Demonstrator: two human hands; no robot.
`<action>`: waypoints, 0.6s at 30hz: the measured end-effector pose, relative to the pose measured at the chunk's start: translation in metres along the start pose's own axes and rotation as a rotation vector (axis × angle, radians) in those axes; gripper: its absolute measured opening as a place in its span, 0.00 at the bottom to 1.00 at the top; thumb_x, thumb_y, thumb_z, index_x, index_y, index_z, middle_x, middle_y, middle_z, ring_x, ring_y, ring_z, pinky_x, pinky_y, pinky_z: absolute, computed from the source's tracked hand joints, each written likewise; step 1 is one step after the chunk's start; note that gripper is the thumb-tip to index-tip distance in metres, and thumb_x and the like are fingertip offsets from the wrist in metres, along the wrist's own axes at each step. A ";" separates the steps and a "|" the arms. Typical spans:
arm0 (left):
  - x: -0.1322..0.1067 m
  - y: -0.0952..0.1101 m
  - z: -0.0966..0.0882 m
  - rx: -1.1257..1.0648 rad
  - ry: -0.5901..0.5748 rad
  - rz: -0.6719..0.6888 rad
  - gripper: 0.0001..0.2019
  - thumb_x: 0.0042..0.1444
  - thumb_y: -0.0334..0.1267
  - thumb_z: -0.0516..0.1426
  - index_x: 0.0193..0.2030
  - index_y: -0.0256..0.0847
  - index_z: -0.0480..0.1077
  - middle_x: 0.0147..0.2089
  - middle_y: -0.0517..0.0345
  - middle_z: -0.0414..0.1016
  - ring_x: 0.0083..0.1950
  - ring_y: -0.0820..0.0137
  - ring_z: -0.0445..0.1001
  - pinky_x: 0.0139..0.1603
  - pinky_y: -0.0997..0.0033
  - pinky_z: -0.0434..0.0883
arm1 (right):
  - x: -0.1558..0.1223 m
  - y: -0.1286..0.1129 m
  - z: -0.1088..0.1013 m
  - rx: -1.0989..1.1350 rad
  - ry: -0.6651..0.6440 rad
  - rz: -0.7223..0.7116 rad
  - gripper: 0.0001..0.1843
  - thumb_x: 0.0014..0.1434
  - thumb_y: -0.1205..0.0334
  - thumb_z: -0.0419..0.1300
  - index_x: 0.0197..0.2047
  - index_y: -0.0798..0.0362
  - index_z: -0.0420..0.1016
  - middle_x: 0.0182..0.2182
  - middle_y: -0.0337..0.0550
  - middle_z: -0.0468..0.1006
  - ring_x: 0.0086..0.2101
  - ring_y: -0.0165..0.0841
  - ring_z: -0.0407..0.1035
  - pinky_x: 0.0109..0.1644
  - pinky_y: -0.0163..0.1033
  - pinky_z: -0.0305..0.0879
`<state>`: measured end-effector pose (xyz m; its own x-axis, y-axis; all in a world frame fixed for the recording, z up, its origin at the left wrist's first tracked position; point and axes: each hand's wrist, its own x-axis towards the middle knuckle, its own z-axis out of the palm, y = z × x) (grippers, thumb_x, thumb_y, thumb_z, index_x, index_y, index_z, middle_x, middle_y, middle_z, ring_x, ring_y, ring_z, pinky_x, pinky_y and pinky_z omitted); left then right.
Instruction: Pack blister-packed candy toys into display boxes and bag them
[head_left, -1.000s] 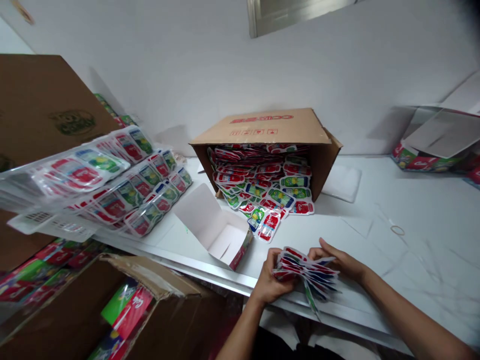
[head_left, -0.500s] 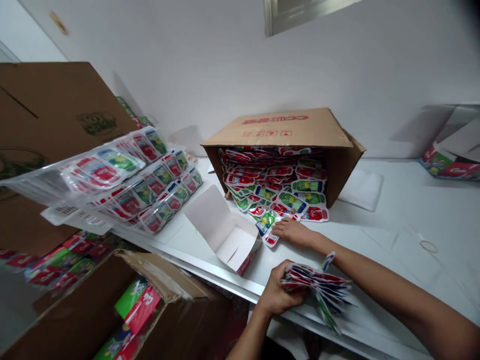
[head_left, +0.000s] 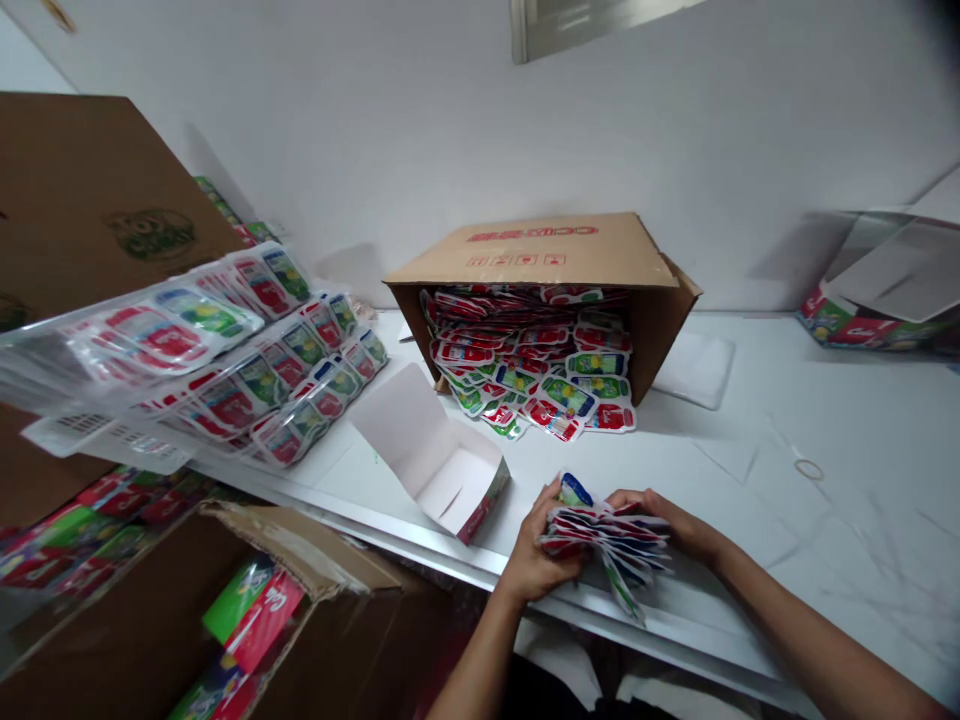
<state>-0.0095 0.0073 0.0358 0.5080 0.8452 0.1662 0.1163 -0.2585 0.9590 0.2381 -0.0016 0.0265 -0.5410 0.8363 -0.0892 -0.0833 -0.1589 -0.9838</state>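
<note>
Over the front edge of the table (head_left: pixel 765 400), between the two hands, is the bundle (head_left: pixel 607 535), a thick fan of flat packets stacked face to face, pinched near the middle and splayed at the ends. White edges alternate with red and dark blue print; one green-edged packet hangs below the rest, and one blue-and-green packet (head_left: pixel 574 489) projects above. The left hand (head_left: pixel 536 550) has its fingers clamped on the bundle's left end. The right hand (head_left: pixel 675 522) has its fingers bent against the upper right side; whether they grip cannot be told. Behind the white table stands a plain pale wall (head_left: pixel 337 110). An open carton (head_left: pixel 551 245) lies on its side against the wall, with loose packets (head_left: pixel 525 365) spilling from its mouth. To the left, a clear rack (head_left: pixel 112 445) holds rows of similar packets. Nearer the hands sits an open box (head_left: pixel 424 450) with a white interior; at far right is a printed box (head_left: pixel 859 322). A small ring (head_left: pixel 809 469) lies on the table. Compared with half a second earlier, the right hand has returned from the spill to the bundle, and the foremost loose packets have left the table.
</note>
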 end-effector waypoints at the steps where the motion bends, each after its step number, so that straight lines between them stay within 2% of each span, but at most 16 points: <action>1: 0.000 0.001 0.000 -0.004 -0.017 0.003 0.21 0.37 0.33 0.67 0.42 0.40 0.71 0.59 0.47 0.65 0.63 0.52 0.62 0.64 0.53 0.59 | 0.001 -0.003 0.002 0.066 -0.015 0.025 0.38 0.61 0.30 0.40 0.41 0.55 0.74 0.37 0.46 0.75 0.35 0.36 0.69 0.42 0.40 0.64; 4: -0.003 0.002 0.003 -0.054 0.014 -0.008 0.26 0.38 0.31 0.66 0.48 0.41 0.68 0.51 0.52 0.68 0.54 0.58 0.69 0.57 0.59 0.66 | 0.005 -0.013 0.003 0.126 -0.036 0.095 0.38 0.63 0.32 0.38 0.39 0.56 0.74 0.33 0.45 0.74 0.31 0.34 0.67 0.38 0.39 0.63; 6: -0.005 0.002 0.005 -0.141 0.057 -0.048 0.36 0.39 0.30 0.66 0.57 0.42 0.60 0.50 0.54 0.69 0.50 0.62 0.72 0.54 0.61 0.68 | 0.006 -0.018 0.002 0.041 -0.031 0.093 0.34 0.65 0.36 0.41 0.39 0.57 0.75 0.32 0.43 0.74 0.31 0.33 0.66 0.38 0.39 0.63; 8: -0.005 0.002 0.007 -0.217 0.048 -0.089 0.40 0.40 0.30 0.66 0.61 0.42 0.54 0.48 0.55 0.70 0.45 0.65 0.73 0.50 0.65 0.70 | 0.005 -0.022 -0.001 -0.065 -0.040 0.069 0.31 0.66 0.40 0.44 0.40 0.56 0.76 0.33 0.44 0.75 0.33 0.34 0.67 0.40 0.40 0.63; 10: -0.004 0.003 0.006 -0.224 -0.003 -0.111 0.33 0.39 0.30 0.66 0.54 0.40 0.60 0.44 0.57 0.71 0.42 0.67 0.73 0.44 0.69 0.70 | 0.006 -0.025 -0.006 -0.141 -0.071 0.068 0.31 0.67 0.42 0.42 0.41 0.56 0.77 0.35 0.46 0.78 0.35 0.36 0.69 0.43 0.42 0.65; 12: -0.001 0.005 0.005 -0.198 -0.037 -0.116 0.26 0.38 0.29 0.66 0.46 0.39 0.64 0.40 0.58 0.72 0.39 0.68 0.71 0.41 0.72 0.68 | 0.015 -0.026 -0.015 -0.237 -0.092 0.083 0.35 0.69 0.44 0.35 0.41 0.56 0.77 0.37 0.48 0.79 0.37 0.38 0.72 0.45 0.44 0.66; 13: 0.000 0.007 0.004 -0.183 -0.042 -0.114 0.24 0.38 0.29 0.65 0.44 0.39 0.64 0.39 0.59 0.72 0.39 0.68 0.71 0.41 0.72 0.68 | 0.022 -0.027 -0.021 -0.366 -0.068 0.065 0.35 0.70 0.46 0.32 0.43 0.56 0.77 0.38 0.49 0.80 0.38 0.39 0.73 0.46 0.45 0.67; 15: 0.001 0.009 0.003 -0.168 -0.043 -0.119 0.23 0.38 0.28 0.65 0.43 0.39 0.64 0.38 0.60 0.72 0.37 0.69 0.71 0.39 0.73 0.67 | 0.045 -0.028 -0.036 -0.753 0.056 -0.023 0.30 0.70 0.51 0.35 0.49 0.54 0.76 0.43 0.51 0.80 0.44 0.41 0.73 0.51 0.49 0.66; 17: 0.002 0.012 0.003 -0.165 -0.049 -0.125 0.22 0.38 0.28 0.64 0.41 0.39 0.64 0.37 0.61 0.73 0.36 0.70 0.70 0.37 0.74 0.66 | 0.074 -0.028 -0.051 -1.096 0.200 -0.121 0.22 0.67 0.59 0.44 0.58 0.52 0.70 0.53 0.54 0.74 0.54 0.46 0.67 0.58 0.56 0.59; 18: 0.002 0.013 0.003 -0.168 -0.050 -0.126 0.21 0.38 0.27 0.64 0.40 0.39 0.63 0.37 0.61 0.73 0.35 0.71 0.70 0.36 0.75 0.66 | 0.088 -0.028 -0.057 -1.201 0.239 -0.151 0.23 0.64 0.63 0.47 0.61 0.51 0.67 0.58 0.55 0.70 0.58 0.49 0.61 0.61 0.61 0.53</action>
<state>-0.0041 0.0040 0.0476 0.5403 0.8407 0.0351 0.0397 -0.0672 0.9970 0.2405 0.1069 0.0371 -0.4159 0.8992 0.1358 0.7582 0.4253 -0.4942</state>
